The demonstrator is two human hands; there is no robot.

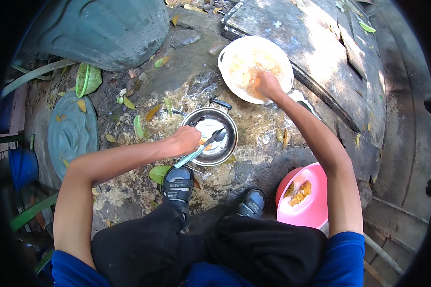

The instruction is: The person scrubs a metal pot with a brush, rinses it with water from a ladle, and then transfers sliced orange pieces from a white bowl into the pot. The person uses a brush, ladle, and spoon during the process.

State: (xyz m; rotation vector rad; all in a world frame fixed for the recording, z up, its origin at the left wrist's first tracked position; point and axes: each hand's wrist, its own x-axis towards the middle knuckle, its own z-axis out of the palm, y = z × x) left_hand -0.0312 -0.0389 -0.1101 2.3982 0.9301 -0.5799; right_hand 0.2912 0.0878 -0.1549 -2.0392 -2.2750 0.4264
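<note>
My left hand point(187, 140) is closed at the left rim of a stainless steel pot point(232, 143); whether it grips the rim or something inside cannot be told. A knife with a light blue handle point(189, 158) lies across the pot near that hand, beside a dark spoon-like piece point(219, 135). Up and to the right, my right hand point(267, 84) reaches into a white plastic basin point(233, 80) of brownish water with pale pieces in it. Its fingers are partly under the water, so their hold is hidden. A pink basin point(310, 215) with yellow-brown pieces inside stands near my right foot.
A large grey-green plastic bin point(111, 32) stands at the upper left, with a green basket point(89, 79) and a round lid point(73, 132) below it. A blue bucket point(23, 166) is at the far left. Worn boards point(309, 46) lie at the upper right. Leaves dot the wet, uneven ground.
</note>
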